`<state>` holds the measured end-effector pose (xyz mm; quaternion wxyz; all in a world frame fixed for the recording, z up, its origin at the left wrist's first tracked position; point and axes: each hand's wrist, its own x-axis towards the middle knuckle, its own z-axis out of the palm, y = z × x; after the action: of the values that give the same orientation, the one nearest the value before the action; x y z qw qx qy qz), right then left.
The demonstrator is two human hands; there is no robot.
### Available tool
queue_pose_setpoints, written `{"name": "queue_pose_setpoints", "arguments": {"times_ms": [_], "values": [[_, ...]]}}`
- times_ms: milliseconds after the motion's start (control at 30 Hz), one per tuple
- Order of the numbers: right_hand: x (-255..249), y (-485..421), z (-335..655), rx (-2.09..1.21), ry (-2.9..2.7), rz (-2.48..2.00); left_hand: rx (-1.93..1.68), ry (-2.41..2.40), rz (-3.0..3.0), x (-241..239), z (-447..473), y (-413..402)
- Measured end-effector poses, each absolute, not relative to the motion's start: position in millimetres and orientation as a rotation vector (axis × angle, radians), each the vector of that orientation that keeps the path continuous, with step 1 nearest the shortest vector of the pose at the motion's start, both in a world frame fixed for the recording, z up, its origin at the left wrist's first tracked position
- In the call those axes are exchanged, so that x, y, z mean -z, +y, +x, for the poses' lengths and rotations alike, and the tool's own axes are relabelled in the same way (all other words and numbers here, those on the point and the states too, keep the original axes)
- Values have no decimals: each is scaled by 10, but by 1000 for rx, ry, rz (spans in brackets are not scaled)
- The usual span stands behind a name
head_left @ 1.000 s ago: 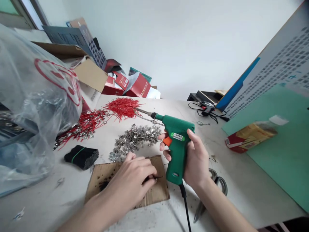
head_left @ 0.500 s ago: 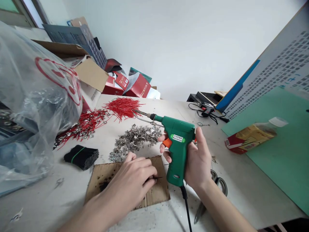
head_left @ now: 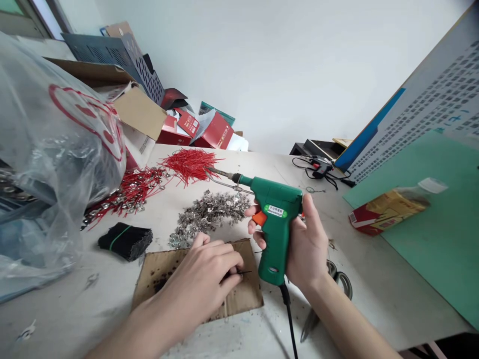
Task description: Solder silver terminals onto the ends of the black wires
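My right hand (head_left: 309, 244) is wrapped round the handle of a green soldering gun (head_left: 277, 214) with an orange trigger. Its metal tip points up and left, above the table and close to the red wires (head_left: 191, 165). Over a scorched piece of cardboard (head_left: 245, 296), my left hand (head_left: 209, 271) is closed in a pinch. From its fingertips a short thin black wire (head_left: 246, 272) sticks out to the right; the rest of it is hidden by the hand. Just beyond the cardboard lies a heap of small metal terminals (head_left: 209, 214).
A banded bundle of black wires (head_left: 125, 241) lies left of the cardboard. Red wires with terminals (head_left: 130, 194) sit by a large plastic bag (head_left: 45, 149). Scissors (head_left: 342, 284) lie beside my right wrist. A bottle (head_left: 396, 207) lies at right; a corded tool (head_left: 320, 168) is at the back.
The fingers of my left hand have shifted slightly around the black wire. The soldering gun stays nearly where it was, and the camera view has moved a little.
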<state>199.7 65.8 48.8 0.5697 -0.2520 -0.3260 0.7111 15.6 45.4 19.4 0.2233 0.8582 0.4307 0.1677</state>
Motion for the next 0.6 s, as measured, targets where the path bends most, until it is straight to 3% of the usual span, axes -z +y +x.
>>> {"name": "queue_pose_setpoints", "arguments": {"times_ms": [600], "values": [[-506,647,1997,-1647,-759,-679,-445,1176,2386,-196,144,440]]}}
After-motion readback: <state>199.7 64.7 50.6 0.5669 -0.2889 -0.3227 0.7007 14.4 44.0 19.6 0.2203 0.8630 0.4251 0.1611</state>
